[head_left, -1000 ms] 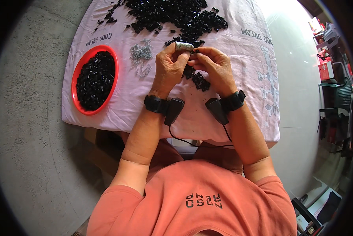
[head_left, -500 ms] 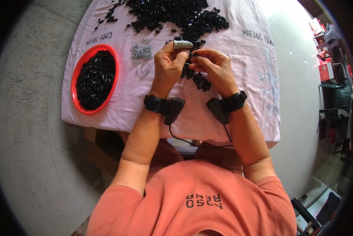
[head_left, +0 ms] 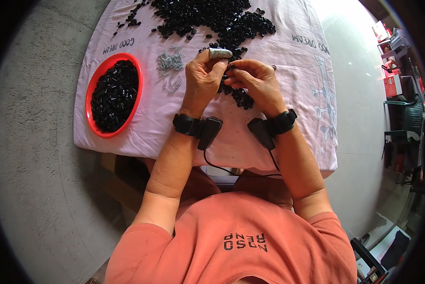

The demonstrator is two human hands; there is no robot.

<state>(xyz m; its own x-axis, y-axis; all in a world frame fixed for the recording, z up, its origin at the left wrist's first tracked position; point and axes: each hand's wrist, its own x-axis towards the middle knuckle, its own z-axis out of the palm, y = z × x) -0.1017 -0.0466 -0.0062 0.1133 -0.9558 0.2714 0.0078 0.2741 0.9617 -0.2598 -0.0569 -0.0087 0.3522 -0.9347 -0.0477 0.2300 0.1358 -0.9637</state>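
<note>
My left hand (head_left: pixel 202 78) is closed in a pinch above the cloth. Its index finger wears a greyish-white wrap (head_left: pixel 219 53), and what lies between thumb and finger is hidden. Close beside it, my right hand (head_left: pixel 259 83) pinches a small black plastic piece at its fingertips, close against the left thumb. Under and just below the hands lies a cluster of similar black pieces (head_left: pixel 242 100), running up to a large heap (head_left: pixel 203 16) at the far side. Left of my left hand is a small pile of thin silvery pins (head_left: pixel 170 62).
A red oval basin (head_left: pixel 138 97) full of small black pieces stands at the table's left. A pink printed cloth (head_left: pixel 288 61) covers the table. Each wrist has a black strap with a cabled box (head_left: pixel 210 133). A green chair (head_left: pixel 413 116) and cluttered shelves stand at far right.
My right fingertips have shifted slightly left, closer to the left thumb, and the lower right fingers have curled in. My left hand stays nearly still.
</note>
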